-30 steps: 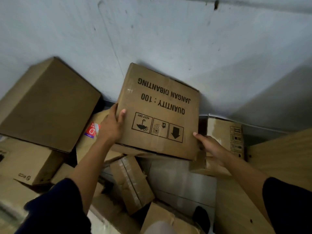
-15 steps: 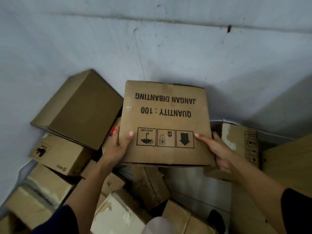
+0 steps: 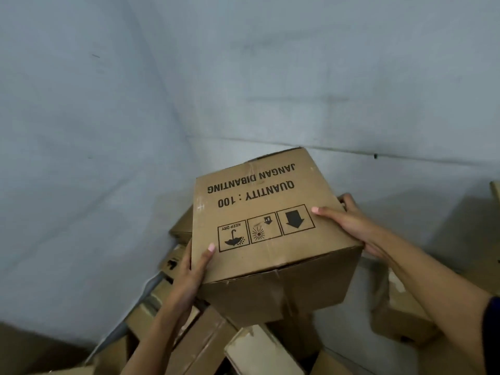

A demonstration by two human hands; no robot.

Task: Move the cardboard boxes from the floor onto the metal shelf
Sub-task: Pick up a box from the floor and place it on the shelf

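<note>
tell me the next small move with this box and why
Probably keep lifting the printed box clear and turn toward the shelf, which is not in view. The left hand and right hand grip opposite sides, and it sits above the pile of boxes.

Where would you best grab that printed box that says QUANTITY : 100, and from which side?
By its two opposite side walls, one hand from each side, probably. The printed box looks too wide for one hand, and its faces are flat, with no handles showing. The left hand presses its left wall near the lower corner and the right hand its right edge, thumbs lying on the printed face.
</note>
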